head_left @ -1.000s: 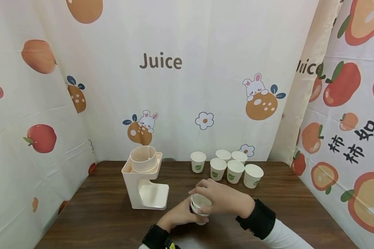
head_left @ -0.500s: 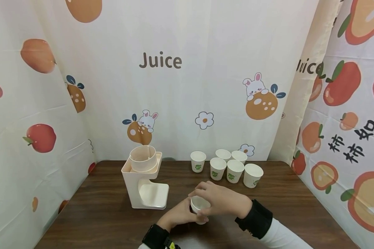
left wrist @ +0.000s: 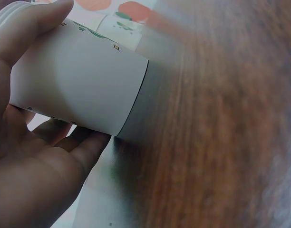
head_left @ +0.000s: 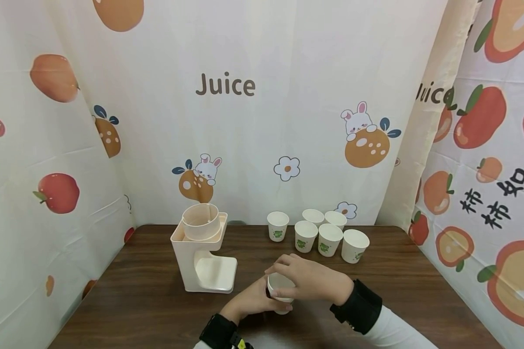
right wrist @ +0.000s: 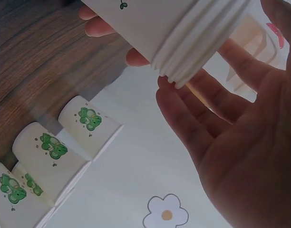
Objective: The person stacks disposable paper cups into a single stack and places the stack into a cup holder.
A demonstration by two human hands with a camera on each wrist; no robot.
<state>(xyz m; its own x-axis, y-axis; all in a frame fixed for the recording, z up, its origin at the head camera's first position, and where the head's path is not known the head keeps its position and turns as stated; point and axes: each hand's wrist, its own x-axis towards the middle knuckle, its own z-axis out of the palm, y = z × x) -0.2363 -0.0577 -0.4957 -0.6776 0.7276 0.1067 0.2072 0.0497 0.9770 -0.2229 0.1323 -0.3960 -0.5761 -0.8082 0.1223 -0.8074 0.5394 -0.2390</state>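
Near the front of the table, my left hand (head_left: 255,296) grips a stack of nested white paper cups (head_left: 281,282), with its thumb on one side and its fingers on the other. In the left wrist view, the lowest cup (left wrist: 83,76) has its base close over the wood. My right hand (head_left: 310,277) arches over the mouth of the stack, holding the top cup between fingers and thumb. Several rolled rims (right wrist: 202,40) sit tightly together in the right wrist view, with the right fingertips right at them. The hands hide much of the stack's sides.
Several white paper cups (head_left: 329,241) with green prints stand upright at the back right, and a single cup (head_left: 277,228) is left of them. A cream machine (head_left: 184,266) with a round container (head_left: 200,228) on top stands left on the brown table (head_left: 131,300).
A second ago the top cup stood a little higher, with a gap between rims; it then dropped deeper into the stack. My right thumb has since shifted slightly up across the cup.
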